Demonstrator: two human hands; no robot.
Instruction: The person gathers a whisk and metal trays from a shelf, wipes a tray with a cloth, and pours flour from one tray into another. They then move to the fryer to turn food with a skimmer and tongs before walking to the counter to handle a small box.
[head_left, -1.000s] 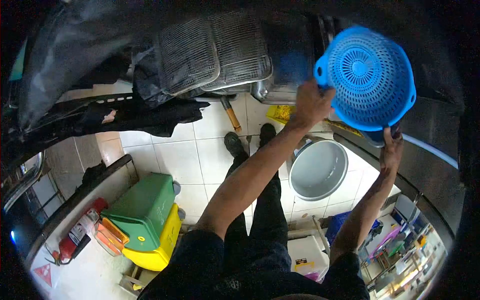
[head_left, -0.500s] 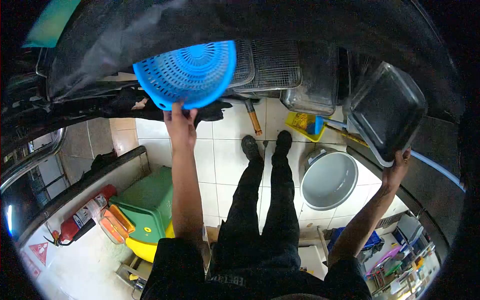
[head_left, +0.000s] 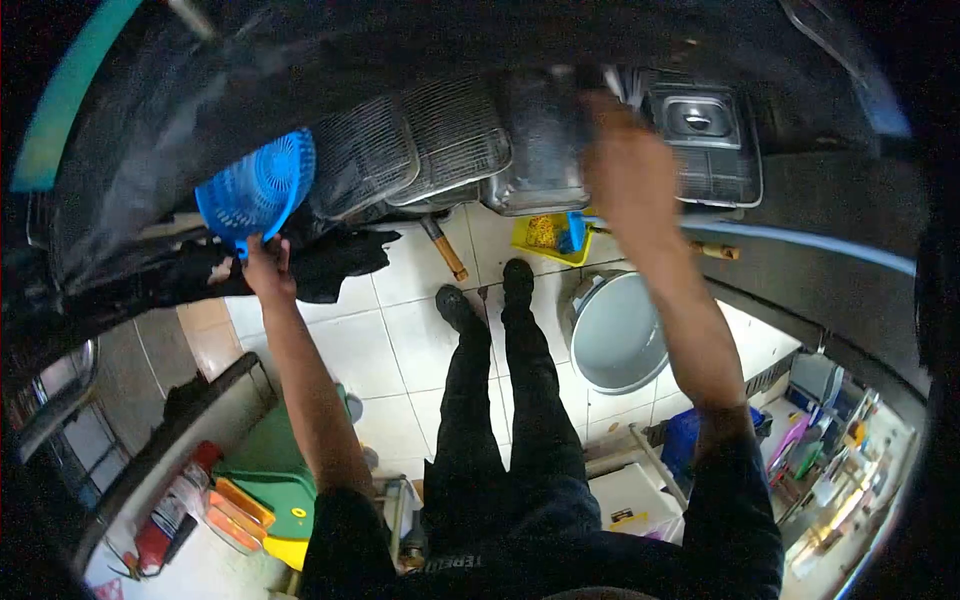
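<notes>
left hand [head_left: 262,268]: raised out to the left, fingers pinched on the lower rim of the blue perforated plastic colander [head_left: 255,188].
right hand [head_left: 625,165]: stretched up and forward, blurred, its back to the camera, lying against the deep steel pan [head_left: 540,165]; i could not tell whether its fingers had closed on the pan.
blue perforated plastic colander: stood on edge, tilted, at the left end of the dark shelf, just beside the wire mesh baskets [head_left: 410,145].
deep steel pan: on the same shelf, between the mesh baskets and a lidded steel tray [head_left: 700,125].
black cloth [head_left: 335,258]: hung below the colander, near the left hand.
floor below: a round grey basin [head_left: 625,335] and a yellow dustpan [head_left: 543,232] lay on white tiles, beyond the person's black shoes.
handling, as i judged it: the colander was held only at its rim, so a firm pinch and a slow, level push would have seated it best; the pan looked heavy for one hand, and wanted a full grip on its lip.
</notes>
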